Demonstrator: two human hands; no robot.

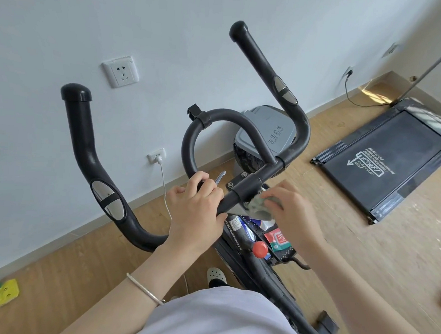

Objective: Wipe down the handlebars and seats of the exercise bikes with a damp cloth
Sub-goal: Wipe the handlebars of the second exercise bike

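Observation:
The black handlebars [82, 144] of an exercise bike fill the middle of the head view, with two long upright grips and a small inner loop [190, 137]. My left hand [196, 209] grips the crossbar just left of the central clamp. My right hand [286, 208] holds a crumpled grey-green cloth [258, 207] against the underside of the bar at the clamp. The seat is out of sight.
A grey bin [269, 133] stands behind the bike by the white wall. A folded black treadmill [383, 162] lies on the wooden floor to the right. A red knob [259, 249] sits on the frame below. A white charger cable [166, 189] hangs from a wall socket.

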